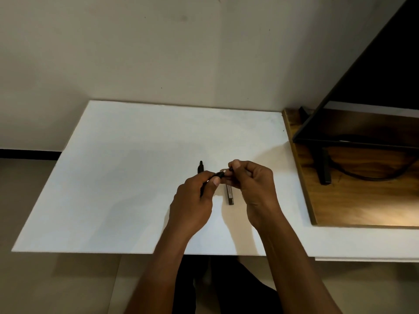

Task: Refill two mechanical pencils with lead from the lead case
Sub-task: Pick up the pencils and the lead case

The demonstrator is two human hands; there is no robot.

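Pinching one black pencil (218,174), both hands (195,200) (254,184) hide its barrel; lead case (230,196) half covered.

A black mechanical pencil (217,175) with a pale, whitish end is held over a plain white tabletop (127,177). A second black pencil (200,167) lies on the white surface, beside a dark, brownish lead case (230,196). To the right, a brown wood-grain board (353,200) carries a black stand (323,166) and a black cable (374,176). Behind, the wall (158,53) is plain off-white with faint dark specks; the floor (56,279) is beige.
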